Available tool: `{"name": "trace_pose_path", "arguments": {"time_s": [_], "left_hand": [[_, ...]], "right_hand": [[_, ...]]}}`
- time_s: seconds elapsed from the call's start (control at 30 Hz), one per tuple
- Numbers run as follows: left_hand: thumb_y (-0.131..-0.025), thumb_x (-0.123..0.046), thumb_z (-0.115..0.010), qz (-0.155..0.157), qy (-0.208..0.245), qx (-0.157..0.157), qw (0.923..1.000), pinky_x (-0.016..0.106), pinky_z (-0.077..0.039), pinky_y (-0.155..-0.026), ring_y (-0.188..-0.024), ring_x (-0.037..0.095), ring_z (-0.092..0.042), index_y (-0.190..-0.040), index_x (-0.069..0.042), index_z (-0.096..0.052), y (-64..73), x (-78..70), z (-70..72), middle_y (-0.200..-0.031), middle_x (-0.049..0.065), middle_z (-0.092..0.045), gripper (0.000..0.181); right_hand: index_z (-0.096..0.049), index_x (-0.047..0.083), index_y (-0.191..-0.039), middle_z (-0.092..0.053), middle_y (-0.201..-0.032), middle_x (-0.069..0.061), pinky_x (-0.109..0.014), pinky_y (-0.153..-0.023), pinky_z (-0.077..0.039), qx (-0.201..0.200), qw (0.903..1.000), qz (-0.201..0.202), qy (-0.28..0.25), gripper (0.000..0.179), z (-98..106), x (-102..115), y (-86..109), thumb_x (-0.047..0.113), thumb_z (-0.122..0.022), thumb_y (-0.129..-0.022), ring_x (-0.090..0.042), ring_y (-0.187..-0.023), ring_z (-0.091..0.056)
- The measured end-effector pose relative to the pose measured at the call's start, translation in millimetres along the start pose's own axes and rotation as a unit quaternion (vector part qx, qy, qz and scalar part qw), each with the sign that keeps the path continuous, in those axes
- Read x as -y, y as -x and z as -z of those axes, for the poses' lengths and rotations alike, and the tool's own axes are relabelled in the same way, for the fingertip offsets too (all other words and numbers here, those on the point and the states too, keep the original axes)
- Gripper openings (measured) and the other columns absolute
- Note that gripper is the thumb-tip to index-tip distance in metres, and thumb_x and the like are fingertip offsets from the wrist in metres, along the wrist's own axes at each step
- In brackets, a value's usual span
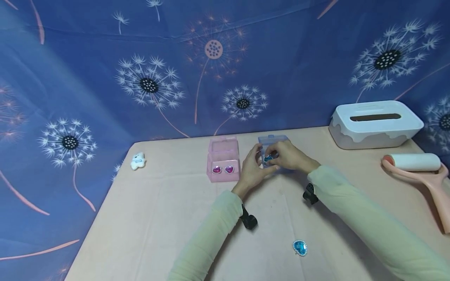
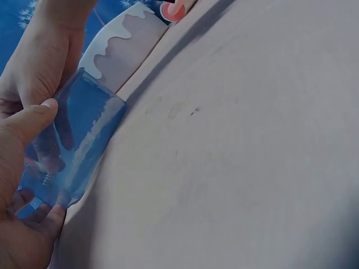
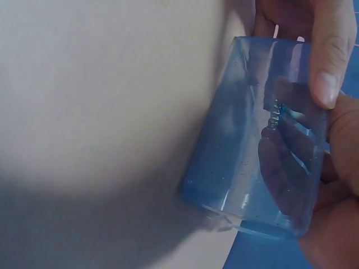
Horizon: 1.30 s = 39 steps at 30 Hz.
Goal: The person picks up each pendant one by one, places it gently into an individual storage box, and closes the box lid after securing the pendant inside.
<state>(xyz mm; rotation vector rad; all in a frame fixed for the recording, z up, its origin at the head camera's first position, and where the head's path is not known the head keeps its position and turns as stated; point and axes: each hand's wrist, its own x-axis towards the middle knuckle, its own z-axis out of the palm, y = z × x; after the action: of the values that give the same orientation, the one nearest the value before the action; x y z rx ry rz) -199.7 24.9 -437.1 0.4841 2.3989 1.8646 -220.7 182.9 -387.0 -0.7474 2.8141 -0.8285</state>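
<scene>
One left grip (image 1: 252, 169) clasps the blue box (image 3: 235, 148), right of centre in the frame; one right grip (image 1: 287, 155) pinches a blue heart (image 1: 268, 159) inside it. Sound method, I'd judge: brace the box, set the heart flat before release. I count: blue box, one; pink box (image 1: 223, 156), one, at centre; blue hearts, two, the loose heart (image 1: 300, 248) on the tabletop (image 1: 175, 218), lower right of centre; magenta hearts (image 1: 229, 169), two, in the pink box

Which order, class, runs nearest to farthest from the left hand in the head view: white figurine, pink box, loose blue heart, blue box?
1. Blue box: gripped by the left hand.
2. Pink box: just to its left.
3. Loose blue heart: nearer the camera, rightward.
4. White figurine: far left.
</scene>
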Motion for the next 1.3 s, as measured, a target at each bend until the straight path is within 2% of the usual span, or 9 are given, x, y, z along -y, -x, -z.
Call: {"name": "trace_pose_path", "arguments": {"time_s": [0.17, 0.43, 0.67, 0.87, 0.97, 1.1, 1.2, 1.3], "left_hand": [[-0.075, -0.014, -0.084, -0.002, -0.005, -0.002, 1.0000, 0.021, -0.044, -0.106, -0.136, 0.022, -0.045, -0.148, -0.003, -0.030, 0.4, 0.3, -0.7, -0.149, 0.014, -0.042, 0.091], [-0.075, -0.016, -0.084, -0.001, -0.019, -0.003, 0.9998, 0.024, -0.043, -0.109, -0.137, 0.024, -0.044, -0.148, -0.004, -0.032, 1.6, 0.2, -1.0, -0.149, 0.016, -0.042, 0.091], [-0.074, -0.015, -0.085, 0.005, -0.013, -0.004, 0.9999, 0.024, -0.046, -0.105, -0.132, 0.025, -0.050, -0.148, -0.005, -0.033, 1.5, 0.9, -0.6, -0.146, 0.017, -0.045, 0.091], [-0.074, -0.015, -0.085, 0.003, -0.007, -0.005, 1.0000, 0.026, -0.047, -0.104, -0.131, 0.026, -0.051, -0.147, -0.004, -0.033, 0.1, 0.6, 0.3, -0.145, 0.018, -0.045, 0.091], [-0.074, -0.016, -0.085, 0.009, -0.019, -0.005, 0.9998, 0.027, -0.047, -0.105, -0.134, 0.024, -0.048, -0.148, -0.006, -0.033, 0.2, 0.4, 0.3, -0.148, 0.015, -0.044, 0.091], [-0.075, -0.016, -0.084, 0.007, -0.029, -0.004, 0.9996, 0.029, -0.047, -0.106, -0.135, 0.024, -0.047, -0.147, -0.007, -0.034, -0.8, -1.0, 0.8, -0.148, 0.013, -0.044, 0.089], [-0.075, -0.014, -0.084, 0.002, -0.019, -0.001, 0.9998, 0.030, -0.047, -0.106, -0.134, 0.026, -0.049, -0.147, -0.005, -0.034, -2.0, -1.5, 1.0, -0.145, 0.015, -0.047, 0.088], [-0.074, -0.012, -0.085, 0.004, -0.010, 0.000, 0.9999, 0.028, -0.048, -0.104, -0.131, 0.026, -0.051, -0.146, -0.005, -0.035, -2.5, -0.4, 0.8, -0.143, 0.015, -0.049, 0.087]], "right_hand": [[-0.073, 0.005, -0.094, -0.073, -0.092, -0.008, -0.043, -0.081, -0.059, 0.013, 0.9998, -0.010, 0.010, 0.016, -1, -1, -2.6, 0.008, -0.078, -0.079, -0.024, -0.087, -0.070], [-0.072, 0.005, -0.088, -0.071, -0.083, -0.006, -0.037, -0.072, -0.059, 0.023, 0.9996, -0.009, 0.015, 0.012, -1, 1, -3.0, 0.005, -0.078, -0.078, -0.016, -0.076, -0.066], [-0.072, 0.004, -0.090, -0.072, -0.087, -0.007, -0.039, -0.078, -0.059, 0.040, 0.9983, -0.038, 0.020, 0.011, -4, -2, -6.4, 0.007, -0.076, -0.081, -0.019, -0.082, -0.068], [-0.071, 0.004, -0.088, -0.071, -0.086, -0.008, -0.038, -0.075, -0.059, 0.040, 0.9980, -0.032, 0.037, 0.007, -3, -1, -6.1, 0.006, -0.074, -0.083, -0.019, -0.079, -0.067], [-0.072, 0.002, -0.093, -0.072, -0.089, -0.010, -0.041, -0.076, -0.059, 0.010, 0.9993, -0.018, 0.031, 0.009, -3, 0, 0.5, 0.004, -0.068, -0.086, -0.023, -0.083, -0.069], [-0.070, -0.002, -0.104, -0.071, -0.102, -0.018, -0.045, -0.078, -0.060, -0.073, 0.9973, 0.001, 0.009, 0.019, -1, 4, 18.2, 0.001, -0.060, -0.088, -0.032, -0.091, -0.070], [-0.068, -0.002, -0.107, -0.069, -0.107, -0.019, -0.044, -0.076, -0.060, -0.127, 0.9916, 0.026, 0.004, 0.021, 1, 13, 38.9, 0.000, -0.062, -0.087, -0.034, -0.090, -0.070], [-0.068, 0.000, -0.107, -0.069, -0.108, -0.017, -0.042, -0.072, -0.060, -0.153, 0.9864, 0.058, 0.016, 0.024, 2, 23, 65.3, -0.002, -0.066, -0.083, -0.029, -0.084, -0.070]]}}
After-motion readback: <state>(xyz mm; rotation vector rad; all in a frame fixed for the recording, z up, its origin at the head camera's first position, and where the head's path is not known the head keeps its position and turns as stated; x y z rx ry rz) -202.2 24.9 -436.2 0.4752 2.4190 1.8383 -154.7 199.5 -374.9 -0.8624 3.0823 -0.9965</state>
